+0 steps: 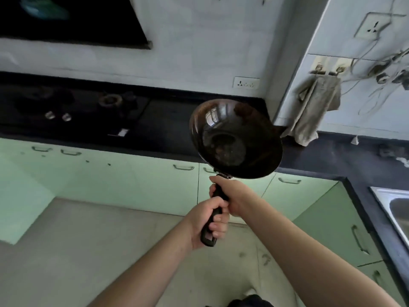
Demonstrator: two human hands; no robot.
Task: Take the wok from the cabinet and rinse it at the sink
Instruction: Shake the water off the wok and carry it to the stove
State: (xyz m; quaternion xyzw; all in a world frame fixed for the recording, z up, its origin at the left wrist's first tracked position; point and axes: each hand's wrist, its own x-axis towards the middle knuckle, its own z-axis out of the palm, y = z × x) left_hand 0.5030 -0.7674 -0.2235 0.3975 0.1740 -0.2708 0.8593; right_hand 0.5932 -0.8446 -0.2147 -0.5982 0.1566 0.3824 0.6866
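Wok (235, 138) out of the cabinet, held mid-air over the floor near the counter (168, 138). Left hand (208, 220) and right hand (234, 196) both clench its handle (218, 202). Sink (396, 209) lies far right, well apart. Carrying and rinsing remain.
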